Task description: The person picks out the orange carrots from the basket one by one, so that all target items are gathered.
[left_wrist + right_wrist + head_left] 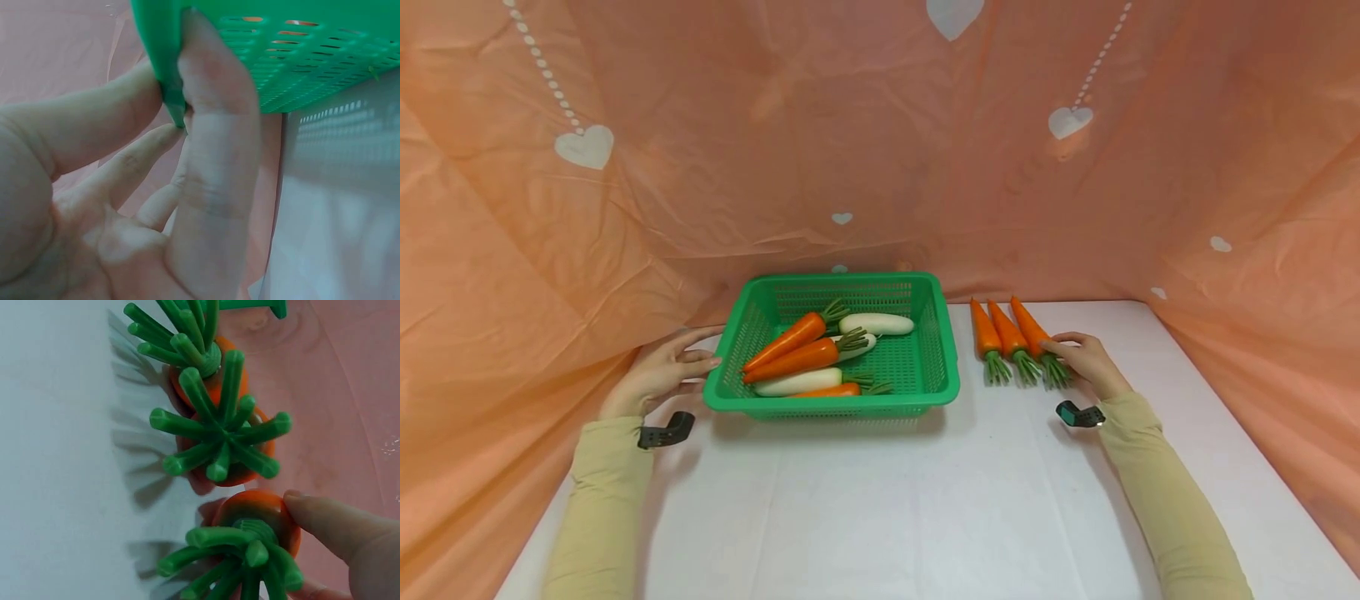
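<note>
On the left, my left hand (658, 375) holds the left rim of a green plastic basket (835, 404); the left wrist view shows the fingers (215, 144) on both sides of the rim. Inside the basket lie three orange carrots (797, 360) with green stalks and several white radishes (876, 324), partly overlapping. My right hand (1086, 360) grips the rightmost carrot (1028, 323) of a row of three, near its stalk end. Beside it lie the middle carrot (1006, 329) and the left carrot (984, 329), tips pointing away from me.
A white-covered table (880, 508) carries everything. Orange cloth with white hearts (880, 167) hangs behind it and along both sides. The basket's right wall stands a short gap from the row of carrots.
</note>
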The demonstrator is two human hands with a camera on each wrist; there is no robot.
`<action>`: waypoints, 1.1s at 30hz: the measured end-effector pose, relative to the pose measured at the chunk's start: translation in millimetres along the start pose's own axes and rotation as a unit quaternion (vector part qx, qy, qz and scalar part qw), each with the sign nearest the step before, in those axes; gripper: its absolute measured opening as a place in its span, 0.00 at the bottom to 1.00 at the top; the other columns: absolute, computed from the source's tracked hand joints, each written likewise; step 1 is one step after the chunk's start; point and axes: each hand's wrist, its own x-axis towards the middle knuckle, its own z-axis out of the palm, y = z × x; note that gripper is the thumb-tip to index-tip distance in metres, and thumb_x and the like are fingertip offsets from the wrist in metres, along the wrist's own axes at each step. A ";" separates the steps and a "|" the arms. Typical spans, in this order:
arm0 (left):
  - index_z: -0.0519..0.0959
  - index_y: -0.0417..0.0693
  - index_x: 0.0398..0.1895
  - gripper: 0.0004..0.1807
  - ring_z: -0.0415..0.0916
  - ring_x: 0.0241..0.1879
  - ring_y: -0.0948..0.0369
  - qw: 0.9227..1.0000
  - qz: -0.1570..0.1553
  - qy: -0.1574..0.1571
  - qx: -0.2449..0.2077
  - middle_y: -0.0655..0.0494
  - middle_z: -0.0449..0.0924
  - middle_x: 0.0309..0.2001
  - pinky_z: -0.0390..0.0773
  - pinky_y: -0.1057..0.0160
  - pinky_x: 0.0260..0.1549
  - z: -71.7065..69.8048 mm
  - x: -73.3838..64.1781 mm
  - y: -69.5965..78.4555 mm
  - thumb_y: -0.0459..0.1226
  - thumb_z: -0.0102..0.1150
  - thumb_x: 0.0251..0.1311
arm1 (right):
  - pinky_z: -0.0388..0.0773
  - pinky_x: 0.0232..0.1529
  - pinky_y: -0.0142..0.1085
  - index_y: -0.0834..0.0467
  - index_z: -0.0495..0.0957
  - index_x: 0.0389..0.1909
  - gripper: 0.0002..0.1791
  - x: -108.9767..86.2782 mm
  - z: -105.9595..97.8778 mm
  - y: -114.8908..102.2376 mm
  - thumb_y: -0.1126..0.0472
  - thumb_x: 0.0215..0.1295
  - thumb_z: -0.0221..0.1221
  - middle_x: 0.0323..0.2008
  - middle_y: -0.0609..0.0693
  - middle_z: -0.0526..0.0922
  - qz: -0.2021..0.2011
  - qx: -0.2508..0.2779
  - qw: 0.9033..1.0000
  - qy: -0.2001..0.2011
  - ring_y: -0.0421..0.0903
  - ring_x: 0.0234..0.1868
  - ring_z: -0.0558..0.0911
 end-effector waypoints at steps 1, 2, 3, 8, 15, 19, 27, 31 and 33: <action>0.49 0.44 0.75 0.38 0.81 0.40 0.59 1.000 -0.001 0.000 0.001 0.51 0.77 0.45 0.80 0.58 0.41 0.0 0.1 0.0 0.34 0.56 0.67 | 0.71 0.43 0.26 0.68 0.62 0.64 0.38 1.2 0.3 -0.4 0.43 0.67 0.56 0.60 0.65 0.65 0.002 -0.004 1.000 0.002 0.51 0.49 0.71; 0.48 0.44 0.75 0.38 0.81 0.40 0.59 1.000 -0.001 -0.001 0.001 0.51 0.77 0.45 0.80 0.58 0.41 -0.3 0.3 -0.1 0.34 0.56 0.67 | 0.71 0.43 0.27 0.68 0.63 0.64 0.38 2.6 0.5 -0.9 0.43 0.67 0.56 0.59 0.65 0.66 0.003 -0.006 1.000 0.005 0.51 0.49 0.72; 0.49 0.44 0.75 0.38 0.81 0.40 0.59 1.000 -0.001 0.000 0.001 0.52 0.77 0.45 0.80 0.58 0.41 -0.2 0.3 0.0 0.34 0.56 0.67 | 0.71 0.42 0.27 0.68 0.63 0.64 0.38 3.6 0.6 -1.4 0.43 0.66 0.56 0.58 0.65 0.66 0.003 -0.012 1.000 0.009 0.51 0.47 0.72; 0.50 0.44 0.75 0.37 0.80 0.41 0.59 1.000 0.008 -0.006 0.005 0.51 0.76 0.46 0.80 0.57 0.41 -0.1 0.9 -1.5 0.34 0.55 0.67 | 0.73 0.39 0.27 0.69 0.64 0.63 0.37 4.6 0.0 -2.2 0.43 0.67 0.55 0.55 0.64 0.70 -0.005 -0.026 1.000 0.016 0.45 0.41 0.75; 0.51 0.44 0.75 0.37 0.80 0.42 0.59 1.000 0.006 -0.005 0.008 0.51 0.76 0.48 0.80 0.56 0.41 -0.5 1.1 -2.1 0.34 0.56 0.67 | 0.76 0.39 0.30 0.73 0.61 0.64 0.37 0.5 -6.5 -6.9 0.44 0.71 0.50 0.53 0.68 0.74 -0.011 -0.032 0.999 0.006 0.41 0.37 0.78; 0.50 0.45 0.75 0.37 0.81 0.41 0.59 1.000 0.006 -0.003 0.010 0.50 0.76 0.47 0.80 0.56 0.42 -1.6 1.1 -2.1 0.34 0.55 0.67 | 0.78 0.42 0.36 0.72 0.61 0.63 0.36 1.6 -13.0 -14.4 0.44 0.71 0.50 0.53 0.69 0.74 -0.016 -0.024 1.000 0.006 0.44 0.37 0.80; 0.49 0.45 0.76 0.38 0.81 0.40 0.58 1.000 0.001 -0.002 0.015 0.49 0.77 0.47 0.80 0.58 0.41 -3.0 3.3 -1.3 0.34 0.56 0.67 | 0.77 0.38 0.32 0.69 0.67 0.61 0.34 -1.3 -17.9 -59.2 0.44 0.71 0.49 0.53 0.68 0.74 -0.095 -0.056 0.993 0.041 0.43 0.38 0.79; 0.49 0.45 0.75 0.38 0.81 0.40 0.59 1.000 0.003 -0.002 0.013 0.50 0.77 0.46 0.80 0.59 0.41 -1.8 3.0 -2.2 0.35 0.56 0.67 | 0.76 0.36 0.29 0.67 0.67 0.63 0.32 -5.4 -8.1 -91.4 0.45 0.71 0.50 0.53 0.67 0.74 -0.123 -0.055 0.991 0.026 0.45 0.40 0.78; 0.49 0.45 0.75 0.38 0.81 0.40 0.59 1.000 0.005 -0.002 0.010 0.50 0.77 0.46 0.80 0.59 0.41 -1.0 2.5 -3.1 0.35 0.56 0.67 | 0.76 0.37 0.30 0.66 0.68 0.63 0.30 -9.0 0.2 -108.0 0.47 0.72 0.50 0.54 0.66 0.74 -0.134 -0.056 0.989 0.015 0.50 0.44 0.78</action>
